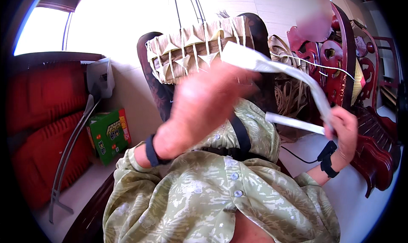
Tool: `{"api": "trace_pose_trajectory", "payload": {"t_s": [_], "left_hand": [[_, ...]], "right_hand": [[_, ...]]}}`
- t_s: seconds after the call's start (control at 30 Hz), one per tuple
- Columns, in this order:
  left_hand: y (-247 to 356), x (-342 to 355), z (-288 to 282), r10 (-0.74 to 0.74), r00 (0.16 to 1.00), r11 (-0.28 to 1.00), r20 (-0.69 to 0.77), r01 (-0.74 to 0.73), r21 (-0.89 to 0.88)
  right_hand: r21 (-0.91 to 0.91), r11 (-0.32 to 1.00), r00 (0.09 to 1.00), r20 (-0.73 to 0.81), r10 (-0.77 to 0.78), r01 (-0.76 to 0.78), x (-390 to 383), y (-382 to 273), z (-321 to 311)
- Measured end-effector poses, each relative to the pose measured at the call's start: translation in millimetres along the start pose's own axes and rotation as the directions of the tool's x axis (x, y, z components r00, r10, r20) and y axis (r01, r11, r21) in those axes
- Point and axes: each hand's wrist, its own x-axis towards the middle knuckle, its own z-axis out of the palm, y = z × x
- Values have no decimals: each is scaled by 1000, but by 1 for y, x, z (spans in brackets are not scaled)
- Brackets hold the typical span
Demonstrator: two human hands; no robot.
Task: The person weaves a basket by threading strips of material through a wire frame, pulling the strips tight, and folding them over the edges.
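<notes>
My right hand [344, 132] is closed around a long white strip [312, 85], out to the right of my chest. From it the strip arches up and left, and a straight white end [293, 123] juts left below. In front of my chest, my left hand [208, 102] is smeared by motion; its fingers lie close under the strip's upper end, and their grip is unclear. Beyond it, across my knees, rests a drum-like wooden body [199, 49] laced with pale cords and edged with triangular flaps. My left hand overlaps its near edge.
Bundled beige strips [291, 96] hang on the right, beside a carved dark-red wooden chair [346, 60]. A white cord [316, 64] crosses there. Left are red cushions [46, 132], a green box [109, 134] and a grey metal stand [70, 158]. A black cable [299, 159] runs to my right wrist.
</notes>
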Motion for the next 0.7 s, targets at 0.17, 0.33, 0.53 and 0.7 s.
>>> {"api": "trace_pose_trajectory", "payload": {"t_s": [0.17, 0.33, 0.53, 0.7], "left_hand": [[-53, 23, -38, -63, 982, 940, -176, 118, 321], [-69, 35, -22, -118, 993, 852, -14, 108, 512], [-73, 43, -17, -57, 994, 784, 93, -13, 621], [-78, 40, -23, 69, 977, 743, 201, -185, 643]], "right_hand": [[-264, 932, 938, -177, -299, 247, 47, 14, 28], [-136, 837, 835, -85, -543, 530, 81, -60, 113], [-438, 712, 740, -141, -658, 549, 81, -51, 187], [107, 953, 959, -7, -283, 282, 80, -40, 179]]}}
